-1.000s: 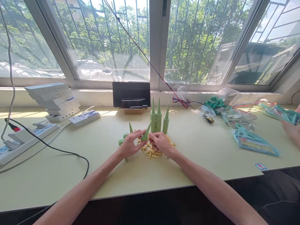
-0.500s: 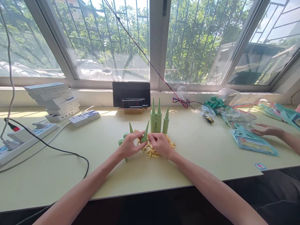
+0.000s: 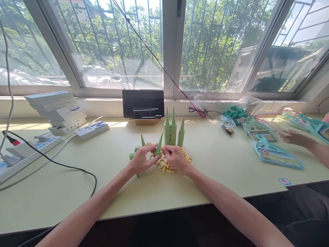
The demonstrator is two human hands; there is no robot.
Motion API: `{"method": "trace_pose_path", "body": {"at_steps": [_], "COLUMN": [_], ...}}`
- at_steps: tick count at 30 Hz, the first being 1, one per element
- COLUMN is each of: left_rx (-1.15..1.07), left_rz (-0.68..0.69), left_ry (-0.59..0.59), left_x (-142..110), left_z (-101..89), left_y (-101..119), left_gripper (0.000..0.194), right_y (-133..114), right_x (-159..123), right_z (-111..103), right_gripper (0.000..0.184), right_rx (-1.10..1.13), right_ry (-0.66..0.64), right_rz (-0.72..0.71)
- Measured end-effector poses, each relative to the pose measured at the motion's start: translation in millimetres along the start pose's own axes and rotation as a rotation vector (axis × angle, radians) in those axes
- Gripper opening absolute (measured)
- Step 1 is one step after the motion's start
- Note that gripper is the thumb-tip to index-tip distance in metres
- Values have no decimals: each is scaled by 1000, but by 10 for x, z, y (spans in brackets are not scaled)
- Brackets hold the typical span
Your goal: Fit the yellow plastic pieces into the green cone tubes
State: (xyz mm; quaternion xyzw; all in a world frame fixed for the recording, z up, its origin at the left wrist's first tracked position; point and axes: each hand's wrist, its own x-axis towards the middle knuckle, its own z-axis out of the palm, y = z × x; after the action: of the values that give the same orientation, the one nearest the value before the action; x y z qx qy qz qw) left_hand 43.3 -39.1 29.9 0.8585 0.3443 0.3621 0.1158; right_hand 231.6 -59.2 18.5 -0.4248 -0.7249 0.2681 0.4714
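Observation:
Between thumb and fingers, my left hand (image 3: 142,159) grips a green cone-shaped piece (image 3: 159,144) with its point upward. My right hand (image 3: 175,158) is closed in a pinch against the cone's right side near its base; whatever lies between those fingertips is too small to make out. Small yellow pieces (image 3: 164,168) are heaped on the table under and around both hands. Just behind stand three green towers with pointed tops (image 3: 173,132). Another green cone (image 3: 143,140) and some green ring-like pieces (image 3: 132,156) show left of my left hand, partly hidden by it.
A dark tablet (image 3: 143,103) leans at the back by the window. White boxes (image 3: 61,109), a power strip (image 3: 48,144) and cables lie left. To the right are a screwdriver (image 3: 228,130), bagged turquoise items (image 3: 279,154) and another person's hand (image 3: 295,138).
My hands keep nearly the same grip and position at the cone. The whole view has shifted slightly. At the right, the other person's hand has moved a little up, away from the front bag.

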Motion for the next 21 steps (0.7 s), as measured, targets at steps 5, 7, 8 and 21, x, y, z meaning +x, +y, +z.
{"method": "trace_pose_path", "body": {"at_steps": [5, 7, 8, 21], "left_rx": [-11, -17, -22, -36], "left_rz": [22, 18, 15, 14], "left_ry": [-10, -21, -24, -38], "left_x": [6, 7, 8, 13], "left_z": [-2, -1, 1, -3], "left_y": [11, 20, 25, 53], "left_gripper": [36, 38, 39, 35], "right_y": [-17, -18, -16, -2], "right_x": [18, 25, 28, 32], "right_z": [-17, -29, -33, -3], "right_gripper": [41, 40, 39, 41], "right_rx": [233, 362, 416, 443], "right_ry": [-67, -132, -154, -126], "right_rz": [180, 284, 320, 328]}}
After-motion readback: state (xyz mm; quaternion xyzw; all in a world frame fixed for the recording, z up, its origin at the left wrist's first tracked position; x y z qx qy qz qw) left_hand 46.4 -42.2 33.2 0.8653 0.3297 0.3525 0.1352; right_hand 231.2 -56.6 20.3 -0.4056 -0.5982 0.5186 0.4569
